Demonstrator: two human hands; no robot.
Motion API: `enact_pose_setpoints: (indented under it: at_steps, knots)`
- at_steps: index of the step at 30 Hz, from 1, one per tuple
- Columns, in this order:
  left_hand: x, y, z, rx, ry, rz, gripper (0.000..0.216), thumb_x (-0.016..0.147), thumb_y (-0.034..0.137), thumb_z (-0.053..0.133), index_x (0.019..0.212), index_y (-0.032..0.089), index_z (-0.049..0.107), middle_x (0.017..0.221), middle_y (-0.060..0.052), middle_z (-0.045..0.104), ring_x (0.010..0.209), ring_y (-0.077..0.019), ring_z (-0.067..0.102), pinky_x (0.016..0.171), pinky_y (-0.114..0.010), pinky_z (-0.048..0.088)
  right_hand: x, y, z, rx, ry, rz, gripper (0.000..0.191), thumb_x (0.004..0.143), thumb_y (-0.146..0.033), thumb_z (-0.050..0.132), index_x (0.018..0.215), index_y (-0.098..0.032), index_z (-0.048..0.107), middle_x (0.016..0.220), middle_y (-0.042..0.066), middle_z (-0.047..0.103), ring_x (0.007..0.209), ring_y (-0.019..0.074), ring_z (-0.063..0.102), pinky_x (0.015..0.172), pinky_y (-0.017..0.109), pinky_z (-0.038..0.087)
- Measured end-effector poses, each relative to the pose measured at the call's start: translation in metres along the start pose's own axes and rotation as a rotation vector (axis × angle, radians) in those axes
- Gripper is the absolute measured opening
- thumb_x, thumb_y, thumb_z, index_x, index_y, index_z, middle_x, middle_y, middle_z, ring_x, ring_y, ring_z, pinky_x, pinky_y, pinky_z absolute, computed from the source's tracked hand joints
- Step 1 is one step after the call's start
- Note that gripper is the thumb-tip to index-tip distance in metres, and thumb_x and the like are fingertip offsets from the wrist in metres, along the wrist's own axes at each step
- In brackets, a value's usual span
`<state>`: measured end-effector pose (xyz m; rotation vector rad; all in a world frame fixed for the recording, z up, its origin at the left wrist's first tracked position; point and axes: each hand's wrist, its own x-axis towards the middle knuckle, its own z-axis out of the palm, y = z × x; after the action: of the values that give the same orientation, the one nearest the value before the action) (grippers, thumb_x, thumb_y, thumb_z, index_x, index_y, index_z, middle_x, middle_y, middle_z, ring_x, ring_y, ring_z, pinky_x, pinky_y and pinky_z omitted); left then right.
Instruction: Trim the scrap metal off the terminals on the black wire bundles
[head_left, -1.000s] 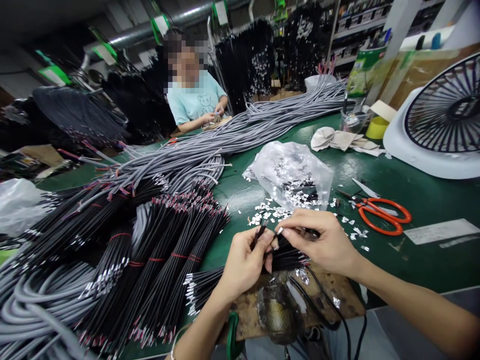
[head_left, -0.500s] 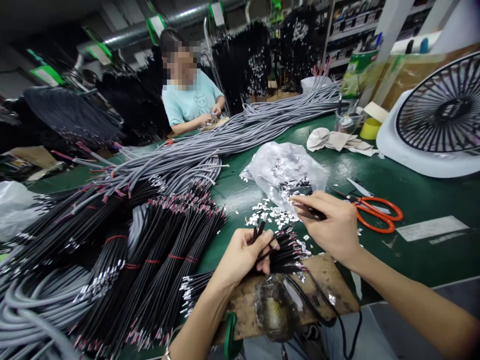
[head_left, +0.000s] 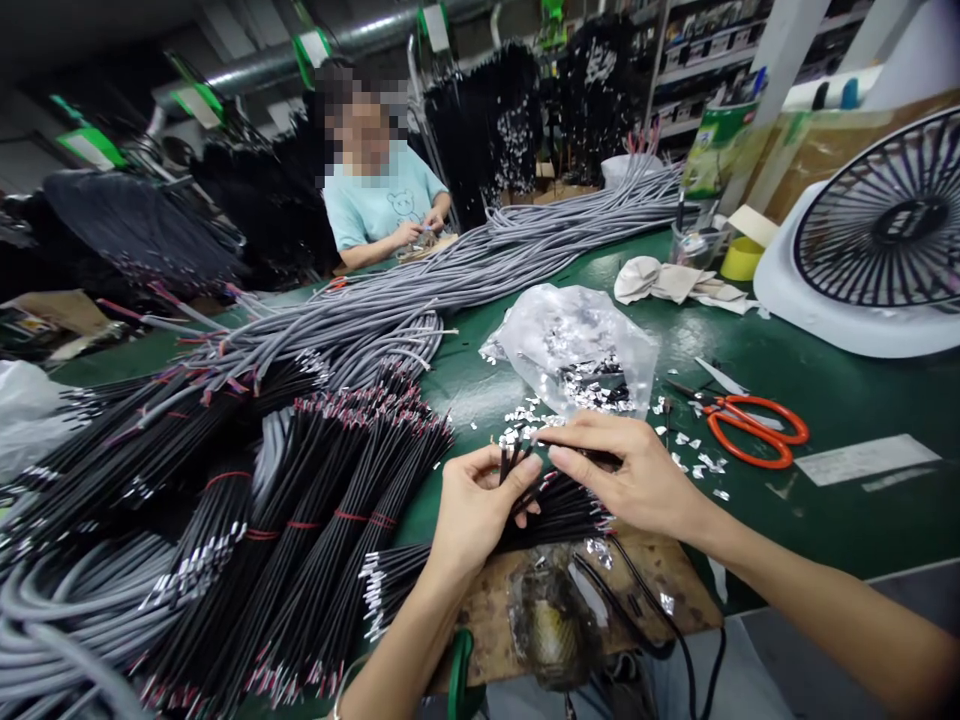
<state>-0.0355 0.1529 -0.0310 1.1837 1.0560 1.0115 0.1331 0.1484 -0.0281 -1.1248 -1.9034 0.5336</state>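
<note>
My left hand (head_left: 474, 510) is closed around a few short black cables (head_left: 505, 460), their ends pointing up between thumb and fingers. Against those ends my right hand (head_left: 641, 475) pinches with thumb and forefinger. Its fingers hide what they hold, though something dark shows under them. Beneath both hands a bundle of black cables (head_left: 566, 515) lies across a worn wooden board (head_left: 491, 610). Small silver foil pieces (head_left: 517, 415) are scattered just beyond my fingertips, in front of a clear plastic bag (head_left: 536, 325) with more foil inside.
Banded black cable bundles (head_left: 337, 530) and thick grey cables (head_left: 420, 290) cover the left and far side. Orange-handled scissors (head_left: 757, 430) lie at right, near a white fan (head_left: 817, 320). A dark taped lump (head_left: 551, 620) sits on the board. Across the table a person (head_left: 386, 200) handles something small.
My right hand has moved left and slightly down from beside the foil pieces to the cable ends in my left hand. The left hand has hardly moved.
</note>
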Motion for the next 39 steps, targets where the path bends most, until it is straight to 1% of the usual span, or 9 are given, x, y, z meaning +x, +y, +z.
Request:
enact_pose_setpoints:
  at_steps: [4, 8, 11, 20, 24, 27, 31, 36, 39]
  knots:
    - [-0.0005, -0.0005, 0.0001, 0.029, 0.007, -0.007, 0.025, 0.069, 0.033, 0.069, 0.062, 0.012, 0.057, 0.043, 0.004, 0.053, 0.033, -0.0040, 0.043, 0.034, -0.015, 0.034, -0.0008, 0.0001, -0.0001, 0.018, 0.025, -0.011, 0.022, 0.085, -0.026, 0.052, 0.098, -0.020, 0.069, 0.081, 0.003, 0.066, 0.073, 0.0136, 0.060, 0.065, 0.026, 0.045]
    - [-0.0009, 0.0004, 0.0014, 0.006, 0.048, -0.005, 0.026, 0.063, 0.031, 0.073, 0.073, 0.013, 0.058, 0.054, 0.005, 0.056, 0.036, -0.0051, 0.049, 0.032, -0.015, 0.037, -0.0015, -0.0003, -0.0011, 0.008, 0.037, -0.021, 0.022, 0.085, -0.026, 0.052, 0.098, -0.021, 0.069, 0.083, 0.003, 0.067, 0.074, 0.0136, 0.060, 0.066, 0.026, 0.046]
    - [-0.0010, 0.0003, 0.0014, 0.006, 0.055, -0.011, 0.027, 0.063, 0.031, 0.074, 0.072, 0.014, 0.055, 0.052, 0.005, 0.054, 0.035, -0.0059, 0.050, 0.032, -0.015, 0.038, -0.0020, -0.0011, -0.0011, -0.001, 0.043, -0.036, 0.022, 0.085, -0.026, 0.052, 0.099, -0.022, 0.069, 0.083, 0.003, 0.067, 0.074, 0.0136, 0.060, 0.067, 0.027, 0.047]
    - [-0.0027, 0.0041, 0.0008, -0.070, -0.061, -0.019, 0.025, 0.069, 0.033, 0.069, 0.065, 0.011, 0.059, 0.051, 0.004, 0.054, 0.038, -0.0060, 0.053, 0.038, -0.016, 0.046, -0.0029, -0.0016, -0.0033, -0.002, 0.047, -0.019, 0.021, 0.084, -0.025, 0.053, 0.098, -0.023, 0.069, 0.084, 0.003, 0.067, 0.074, 0.0139, 0.061, 0.069, 0.027, 0.047]
    - [-0.0048, 0.0083, 0.0032, -0.082, -0.111, -0.027, 0.027, 0.071, 0.034, 0.067, 0.062, 0.011, 0.058, 0.051, 0.004, 0.053, 0.040, -0.0067, 0.055, 0.041, -0.016, 0.048, -0.0019, 0.0001, -0.0040, 0.048, 0.095, 0.007, 0.019, 0.082, -0.026, 0.057, 0.095, -0.021, 0.070, 0.083, 0.003, 0.068, 0.073, 0.0141, 0.061, 0.068, 0.027, 0.046]
    - [-0.0054, 0.0087, 0.0057, -0.046, -0.088, -0.028, 0.026, 0.067, 0.031, 0.071, 0.061, 0.011, 0.055, 0.053, 0.003, 0.056, 0.041, -0.0073, 0.056, 0.040, -0.017, 0.047, -0.0006, -0.0011, -0.0025, 0.146, 0.117, 0.062, 0.020, 0.076, -0.029, 0.065, 0.091, -0.018, 0.071, 0.077, 0.003, 0.067, 0.067, 0.0129, 0.059, 0.060, 0.024, 0.045]
    - [-0.0054, 0.0086, 0.0081, 0.002, -0.048, -0.024, 0.025, 0.063, 0.027, 0.074, 0.060, 0.011, 0.055, 0.056, 0.001, 0.061, 0.040, -0.0071, 0.056, 0.039, -0.016, 0.046, -0.0003, -0.0051, -0.0004, 0.239, 0.091, 0.079, 0.016, 0.077, -0.025, 0.062, 0.073, -0.013, 0.071, 0.059, 0.001, 0.060, 0.051, 0.0089, 0.050, 0.046, 0.021, 0.037]
    - [-0.0055, 0.0081, 0.0077, 0.023, -0.042, -0.015, 0.022, 0.064, 0.026, 0.073, 0.064, 0.011, 0.057, 0.049, 0.003, 0.057, 0.039, -0.0073, 0.055, 0.039, -0.016, 0.045, -0.0004, -0.0055, -0.0014, 0.218, 0.054, 0.051, 0.018, 0.078, -0.018, 0.057, 0.073, -0.009, 0.071, 0.055, 0.000, 0.055, 0.048, 0.0076, 0.042, 0.043, 0.021, 0.030]
    - [-0.0051, 0.0055, 0.0054, 0.040, -0.090, 0.008, 0.022, 0.068, 0.029, 0.070, 0.067, 0.012, 0.058, 0.049, 0.003, 0.055, 0.039, -0.0074, 0.054, 0.040, -0.016, 0.044, 0.0002, -0.0042, -0.0023, 0.204, 0.044, 0.028, 0.017, 0.078, -0.016, 0.056, 0.072, -0.009, 0.070, 0.053, -0.001, 0.051, 0.048, 0.0073, 0.041, 0.043, 0.020, 0.030]
